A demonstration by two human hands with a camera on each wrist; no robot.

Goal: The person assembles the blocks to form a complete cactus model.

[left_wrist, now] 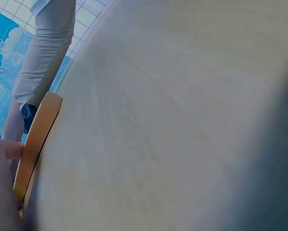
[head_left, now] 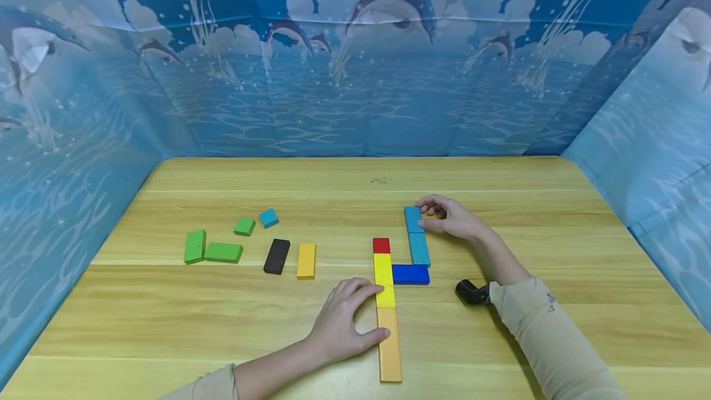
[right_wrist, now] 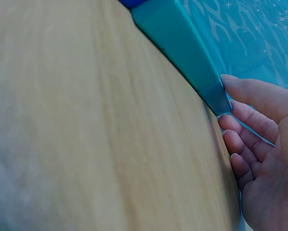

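Note:
A row of blocks runs away from me: an orange block (head_left: pixel 390 350) nearest, then a yellow block (head_left: pixel 384 267), then a small red block (head_left: pixel 381 245). My left hand (head_left: pixel 341 326) rests beside it, thumb touching the orange block and index fingertip on the yellow one. A dark blue block (head_left: pixel 411 274) lies crosswise against the yellow block's right side. From its right end, two light blue blocks run away from me, a nearer one (head_left: pixel 419 249) and a farther one (head_left: pixel 413 219). At the farther one, my right hand (head_left: pixel 458 218) touches its right side and far end with thumb and index fingertips.
To the left lie an amber block (head_left: pixel 306 261), a black block (head_left: pixel 276 257), a small light blue block (head_left: pixel 269 218) and several green blocks (head_left: pixel 223 252). A black device (head_left: pixel 472 292) sits at the right wrist. A dolphin-print curtain (head_left: pixel 311 110) surrounds the wooden table (head_left: pixel 166 320).

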